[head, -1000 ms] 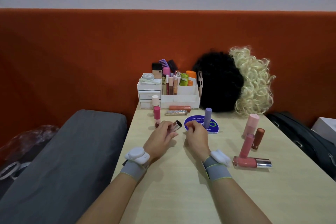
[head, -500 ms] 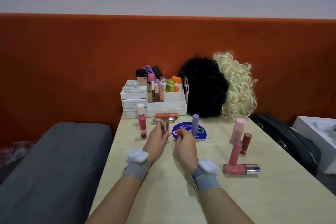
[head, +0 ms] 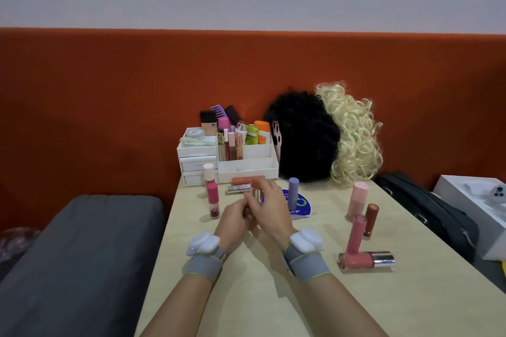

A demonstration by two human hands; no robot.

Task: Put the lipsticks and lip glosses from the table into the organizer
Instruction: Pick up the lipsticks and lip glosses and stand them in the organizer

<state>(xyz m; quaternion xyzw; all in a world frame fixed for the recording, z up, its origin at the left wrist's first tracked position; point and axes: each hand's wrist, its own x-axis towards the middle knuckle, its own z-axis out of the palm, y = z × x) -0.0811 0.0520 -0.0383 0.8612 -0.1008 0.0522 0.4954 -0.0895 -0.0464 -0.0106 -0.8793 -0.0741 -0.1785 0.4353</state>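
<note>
Lipstick: silver tube held mid-table, just near of the white organizer.
Grip: left hand and right hand both curl round it.
Doing it well: probably seat the cap straight, then stand it in a free compartment.
Surroundings: pale wooden table; orange padded wall behind.

lipstick mostly hidden behind fingers, white box cropped at right

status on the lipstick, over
Left hand and right hand both grip the silver metal lipstick tube. Not yet in white plastic organizer. Coral tube lying before it.
</note>
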